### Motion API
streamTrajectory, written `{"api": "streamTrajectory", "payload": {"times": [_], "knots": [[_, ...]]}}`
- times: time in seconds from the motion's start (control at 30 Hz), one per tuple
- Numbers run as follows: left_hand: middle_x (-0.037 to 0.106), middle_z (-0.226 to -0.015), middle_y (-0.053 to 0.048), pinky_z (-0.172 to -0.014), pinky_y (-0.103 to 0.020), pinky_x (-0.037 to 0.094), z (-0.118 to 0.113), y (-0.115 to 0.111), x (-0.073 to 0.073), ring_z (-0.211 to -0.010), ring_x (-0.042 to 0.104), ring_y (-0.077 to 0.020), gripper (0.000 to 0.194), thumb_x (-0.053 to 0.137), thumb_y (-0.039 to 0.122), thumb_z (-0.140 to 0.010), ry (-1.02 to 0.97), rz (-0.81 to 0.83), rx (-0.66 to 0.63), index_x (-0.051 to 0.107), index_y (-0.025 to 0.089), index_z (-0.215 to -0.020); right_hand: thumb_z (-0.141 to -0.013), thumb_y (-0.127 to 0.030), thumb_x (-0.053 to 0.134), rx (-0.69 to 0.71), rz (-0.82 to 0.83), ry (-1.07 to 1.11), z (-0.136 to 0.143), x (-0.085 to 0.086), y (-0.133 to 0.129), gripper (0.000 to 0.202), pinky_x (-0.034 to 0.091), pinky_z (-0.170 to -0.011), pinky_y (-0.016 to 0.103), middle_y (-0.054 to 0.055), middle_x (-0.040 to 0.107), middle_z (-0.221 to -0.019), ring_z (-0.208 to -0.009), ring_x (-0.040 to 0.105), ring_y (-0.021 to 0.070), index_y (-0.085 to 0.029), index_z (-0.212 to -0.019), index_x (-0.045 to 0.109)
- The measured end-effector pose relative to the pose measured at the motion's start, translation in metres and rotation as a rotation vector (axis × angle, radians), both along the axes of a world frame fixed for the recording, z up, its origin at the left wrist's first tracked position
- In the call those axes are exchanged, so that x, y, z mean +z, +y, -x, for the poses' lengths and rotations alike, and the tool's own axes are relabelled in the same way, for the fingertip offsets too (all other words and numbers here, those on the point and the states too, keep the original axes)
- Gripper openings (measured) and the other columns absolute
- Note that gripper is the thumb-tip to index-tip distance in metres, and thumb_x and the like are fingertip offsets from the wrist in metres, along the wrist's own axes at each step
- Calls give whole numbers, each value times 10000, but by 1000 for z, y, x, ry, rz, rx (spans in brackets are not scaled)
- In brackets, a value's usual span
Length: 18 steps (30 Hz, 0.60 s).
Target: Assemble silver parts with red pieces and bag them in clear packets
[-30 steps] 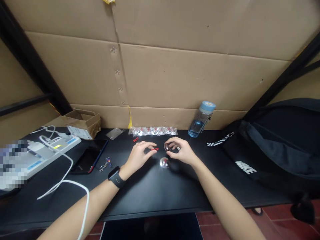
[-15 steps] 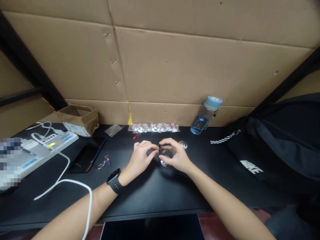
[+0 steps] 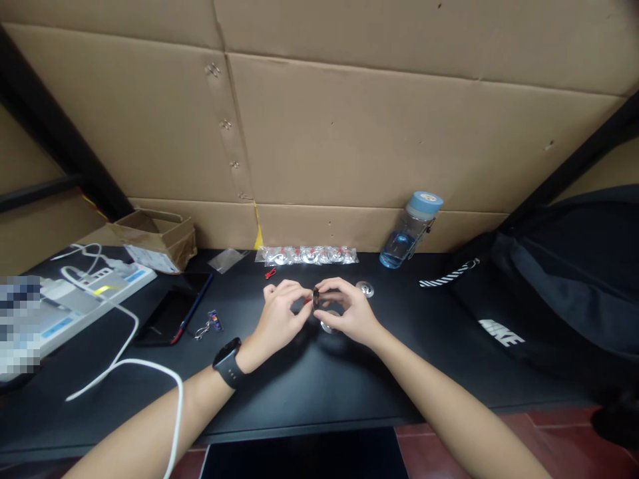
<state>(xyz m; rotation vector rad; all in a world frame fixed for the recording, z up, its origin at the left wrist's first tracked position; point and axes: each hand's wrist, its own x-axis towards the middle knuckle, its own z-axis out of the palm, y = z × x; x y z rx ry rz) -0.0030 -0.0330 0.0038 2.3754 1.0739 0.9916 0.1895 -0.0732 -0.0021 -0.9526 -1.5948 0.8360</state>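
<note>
Near the middle of the black table, my right hand (image 3: 349, 313) pinches a small metal disc (image 3: 316, 299) by its edge, held upright. Close on its left side, my left hand (image 3: 285, 309) is closed on a small red piece (image 3: 306, 301) that touches or nearly touches the disc. Under my right fingers lies a second shiny disc (image 3: 328, 322), partly hidden. Another metal disc (image 3: 365, 289) rests just beyond my right hand. A red string (image 3: 270, 273) lies behind my left hand.
Clear packets (image 3: 307, 255) line the cardboard wall. A water bottle (image 3: 410, 229) stands behind right, beside a black bag (image 3: 549, 286). On the left are a phone (image 3: 174, 309), a keychain (image 3: 214, 320), a cardboard box (image 3: 160, 239), a power strip (image 3: 100, 303) and a white cable.
The disc between my hands has shifted slightly left and turned a little. My fingers have moved slightly with it.
</note>
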Motion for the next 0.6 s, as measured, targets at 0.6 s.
{"api": "streamTrajectory", "payload": {"times": [0.6], "knots": [[747,-918,-26,-874,-435,268,3,-5,4,-984,621,-225,122,598,288,-931,43,-244,10,711,247,-909,-735,-389,841,100,288,243,3,-3,3,333,604,-817,333,50,652,-1099,-954,714,208,-209,-921,630]]}}
